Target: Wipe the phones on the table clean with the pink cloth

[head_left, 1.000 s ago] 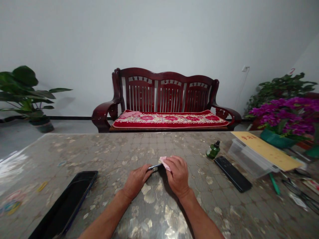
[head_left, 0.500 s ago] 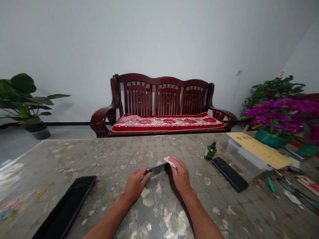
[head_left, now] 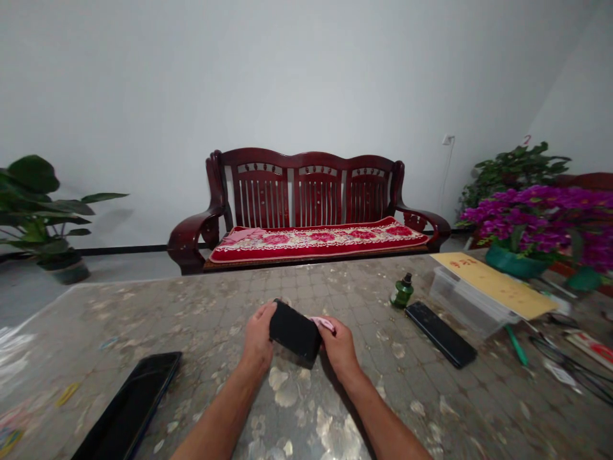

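Note:
A black smartphone (head_left: 295, 333) is held tilted above the table, one broad dark face toward me. My left hand (head_left: 259, 335) grips its left end, fingers behind it. At the other end, my right hand (head_left: 339, 345) pinches a pale pink cloth (head_left: 322, 323) against the phone's edge. A second black phone (head_left: 441, 334) lies on the table to the right, beside a small green bottle (head_left: 401, 291) with a black top. Near my left forearm rests a larger black tablet-like device (head_left: 130, 406).
A clear plastic box (head_left: 467, 306) with a yellow envelope (head_left: 493, 281) on top stands at the right. Behind it are purple flowers in a green pot (head_left: 517, 260). Cables (head_left: 569, 364) and a green-handled tool (head_left: 516, 345) lie nearby. Rubber bands (head_left: 67, 394) lie left. A wooden bench (head_left: 190, 237) stands beyond the table.
The phone has turned from edge-on to showing its broad dark face. My left hand has rotated upward with it, and my right hand with the cloth has shifted slightly lower along its edge.

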A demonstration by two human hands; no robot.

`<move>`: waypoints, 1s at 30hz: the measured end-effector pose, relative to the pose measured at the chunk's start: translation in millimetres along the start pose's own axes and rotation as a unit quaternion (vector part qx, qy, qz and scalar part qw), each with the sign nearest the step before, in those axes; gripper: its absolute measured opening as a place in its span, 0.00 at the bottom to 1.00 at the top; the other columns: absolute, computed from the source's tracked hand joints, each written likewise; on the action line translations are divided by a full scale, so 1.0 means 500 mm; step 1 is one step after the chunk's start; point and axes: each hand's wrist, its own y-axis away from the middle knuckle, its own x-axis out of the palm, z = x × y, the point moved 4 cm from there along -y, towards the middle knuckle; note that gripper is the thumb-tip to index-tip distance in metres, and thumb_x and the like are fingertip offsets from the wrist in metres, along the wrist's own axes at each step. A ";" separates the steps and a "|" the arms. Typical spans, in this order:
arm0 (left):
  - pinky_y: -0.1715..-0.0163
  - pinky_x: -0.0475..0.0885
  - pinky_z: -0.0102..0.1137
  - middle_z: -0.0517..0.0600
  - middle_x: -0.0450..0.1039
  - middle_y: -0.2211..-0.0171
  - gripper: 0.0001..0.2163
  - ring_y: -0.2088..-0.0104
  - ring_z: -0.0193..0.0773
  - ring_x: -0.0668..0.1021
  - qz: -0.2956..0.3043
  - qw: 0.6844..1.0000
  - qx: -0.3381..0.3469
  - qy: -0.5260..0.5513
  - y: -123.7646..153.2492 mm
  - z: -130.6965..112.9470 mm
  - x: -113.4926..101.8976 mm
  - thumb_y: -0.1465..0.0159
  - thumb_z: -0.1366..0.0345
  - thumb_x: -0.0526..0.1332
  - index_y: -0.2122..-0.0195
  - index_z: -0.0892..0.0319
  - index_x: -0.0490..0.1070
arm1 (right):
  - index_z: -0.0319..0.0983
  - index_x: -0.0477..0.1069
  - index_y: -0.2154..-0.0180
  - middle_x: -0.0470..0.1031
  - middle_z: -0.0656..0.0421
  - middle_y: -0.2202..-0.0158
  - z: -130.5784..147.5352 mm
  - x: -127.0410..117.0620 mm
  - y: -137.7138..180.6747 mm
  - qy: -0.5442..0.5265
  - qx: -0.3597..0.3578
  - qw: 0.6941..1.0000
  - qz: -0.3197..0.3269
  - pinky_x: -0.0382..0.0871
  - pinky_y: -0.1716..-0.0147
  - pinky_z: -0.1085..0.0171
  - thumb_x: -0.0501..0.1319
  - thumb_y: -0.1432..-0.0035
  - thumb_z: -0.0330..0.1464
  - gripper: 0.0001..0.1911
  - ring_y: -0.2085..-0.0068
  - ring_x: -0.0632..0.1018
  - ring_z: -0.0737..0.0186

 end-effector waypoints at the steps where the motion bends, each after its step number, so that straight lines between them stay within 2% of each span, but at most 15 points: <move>1: 0.66 0.74 0.32 0.53 0.80 0.67 0.16 0.65 0.43 0.81 0.001 0.999 -0.008 0.041 0.002 -0.003 0.008 0.45 0.56 0.63 0.61 0.62 0.76 | 0.38 0.82 0.64 0.81 0.56 0.69 0.000 0.002 0.002 -0.013 0.018 1.000 -0.005 0.67 0.75 0.67 0.65 0.50 0.44 0.17 0.70 0.76 0.60; 3: 0.58 0.75 0.34 0.57 0.80 0.59 0.16 0.57 0.44 0.81 0.006 0.974 -0.069 0.217 0.014 -0.003 0.027 0.42 0.63 0.62 0.54 0.62 0.75 | 0.37 0.81 0.63 0.80 0.56 0.69 0.001 0.006 0.008 -0.043 0.050 0.998 -0.007 0.63 0.80 0.69 0.65 0.51 0.45 0.20 0.73 0.74 0.62; 5: 0.55 0.75 0.35 0.58 0.79 0.55 0.16 0.54 0.44 0.80 0.015 0.946 -0.092 0.311 0.031 -0.005 0.047 0.38 0.67 0.58 0.49 0.60 0.73 | 0.36 0.81 0.62 0.80 0.56 0.69 0.006 0.013 0.015 -0.078 0.070 0.995 -0.001 0.61 0.81 0.70 0.66 0.52 0.45 0.21 0.74 0.73 0.64; 7: 0.54 0.74 0.35 0.57 0.79 0.55 0.15 0.54 0.43 0.81 0.005 0.927 -0.112 0.358 0.048 0.003 0.063 0.35 0.67 0.56 0.48 0.58 0.73 | 0.35 0.81 0.62 0.79 0.57 0.70 0.013 0.021 0.022 -0.103 0.076 0.992 0.003 0.61 0.81 0.71 0.67 0.53 0.45 0.21 0.75 0.72 0.65; 10: 0.56 0.75 0.34 0.58 0.79 0.60 0.13 0.61 0.42 0.82 -0.009 0.904 -0.170 0.393 0.062 0.029 0.080 0.33 0.65 0.54 0.54 0.63 0.75 | 0.35 0.80 0.62 0.78 0.58 0.73 0.019 0.029 0.028 -0.117 0.082 0.990 -0.003 0.61 0.81 0.71 0.67 0.53 0.44 0.21 0.77 0.70 0.67; 13: 0.58 0.76 0.39 0.55 0.78 0.64 0.11 0.65 0.42 0.81 0.004 0.882 -0.168 0.440 0.057 0.044 0.081 0.34 0.65 0.55 0.57 0.60 0.76 | 0.35 0.79 0.62 0.78 0.57 0.71 0.016 0.020 0.025 -0.101 0.064 0.992 -0.037 0.63 0.80 0.70 0.66 0.51 0.43 0.20 0.75 0.72 0.65; 17: 0.60 0.77 0.41 0.54 0.75 0.68 0.11 0.68 0.42 0.79 0.001 0.858 -0.183 0.480 0.038 0.052 0.065 0.35 0.64 0.53 0.64 0.61 0.75 | 0.37 0.79 0.62 0.79 0.56 0.67 0.018 -0.005 0.022 -0.012 -0.053 0.994 -0.098 0.71 0.69 0.66 0.63 0.47 0.40 0.15 0.67 0.76 0.60; 21: 0.62 0.76 0.41 0.55 0.73 0.70 0.15 0.69 0.43 0.77 -0.016 0.844 -0.207 0.495 0.028 0.049 0.055 0.35 0.62 0.50 0.70 0.63 0.73 | 0.39 0.78 0.60 0.78 0.56 0.62 0.045 -0.004 0.041 0.056 -0.192 0.976 -0.087 0.72 0.59 0.63 0.59 0.43 0.30 0.11 0.61 0.77 0.60; 30: 0.66 0.76 0.40 0.55 0.72 0.72 0.19 0.71 0.43 0.78 -0.068 0.848 -0.263 0.455 0.047 0.045 0.060 0.32 0.62 0.45 0.70 0.62 0.72 | 0.44 0.75 0.50 0.75 0.55 0.59 0.100 0.015 0.084 0.129 -0.374 0.918 -0.036 0.74 0.58 0.63 0.55 0.43 0.20 0.23 0.57 0.77 0.61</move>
